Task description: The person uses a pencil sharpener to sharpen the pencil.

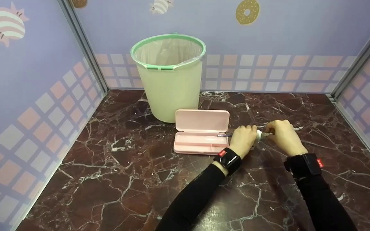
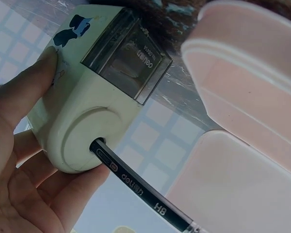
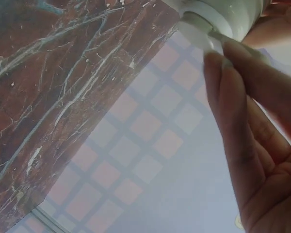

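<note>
My left hand (image 1: 244, 139) grips a cream crank pencil sharpener (image 2: 72, 111), thumb on one side and fingers round the other. From the hole in its front sticks a dark HB pencil (image 2: 136, 183), pointing left over the pink pencil case (image 1: 186, 149) in the head view. The sharpener has a see-through shavings drawer (image 2: 128, 60). My right hand (image 1: 284, 136) pinches the crank (image 3: 199, 31) at the sharpener's back between thumb and fingers. The pencil case lies open beside my left hand, its lid (image 1: 202, 120) raised at the back.
Behind the pencil case stands a tall pale green bin (image 1: 173, 86) with a clear liner and green rim. Dark red marbled tabletop (image 1: 114, 179) spreads under everything, with small pale specks on it. Patterned panels (image 1: 284, 38) close off the back and both sides.
</note>
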{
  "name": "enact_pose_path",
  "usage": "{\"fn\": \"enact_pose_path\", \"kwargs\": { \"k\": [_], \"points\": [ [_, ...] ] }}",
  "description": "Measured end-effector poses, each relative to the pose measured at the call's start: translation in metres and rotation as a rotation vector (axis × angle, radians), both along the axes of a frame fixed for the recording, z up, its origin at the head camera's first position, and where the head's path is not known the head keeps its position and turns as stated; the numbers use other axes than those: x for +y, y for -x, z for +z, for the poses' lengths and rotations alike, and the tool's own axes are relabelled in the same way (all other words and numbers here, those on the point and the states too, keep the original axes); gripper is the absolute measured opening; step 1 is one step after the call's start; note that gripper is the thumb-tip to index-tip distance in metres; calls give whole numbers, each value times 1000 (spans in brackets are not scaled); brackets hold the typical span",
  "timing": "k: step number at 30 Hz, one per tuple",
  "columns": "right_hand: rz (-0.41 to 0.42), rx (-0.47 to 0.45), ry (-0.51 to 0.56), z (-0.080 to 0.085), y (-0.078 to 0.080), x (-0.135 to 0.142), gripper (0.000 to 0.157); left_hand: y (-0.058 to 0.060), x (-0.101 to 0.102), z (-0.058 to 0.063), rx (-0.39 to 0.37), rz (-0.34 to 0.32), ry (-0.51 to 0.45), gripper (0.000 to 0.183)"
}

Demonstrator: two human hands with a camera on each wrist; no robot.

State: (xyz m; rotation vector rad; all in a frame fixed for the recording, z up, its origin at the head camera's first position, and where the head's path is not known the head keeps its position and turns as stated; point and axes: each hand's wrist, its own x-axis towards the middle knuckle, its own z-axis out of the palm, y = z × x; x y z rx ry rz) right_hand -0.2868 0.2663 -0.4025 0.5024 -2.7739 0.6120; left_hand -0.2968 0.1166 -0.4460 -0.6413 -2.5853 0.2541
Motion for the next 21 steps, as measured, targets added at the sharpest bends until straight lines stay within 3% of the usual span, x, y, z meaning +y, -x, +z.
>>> {"fn": "enact_pose_path", "kwargs": {
  "k": [13, 21],
  "points": [
    [-102, 90, 33, -3, 1, -8, 10, 0, -1, 2, -2, -12, 10, 29],
    [-107, 155, 70, -12, -1, -10, 9, -1, -1, -1, 2, -5, 1, 27]
  ]
}}
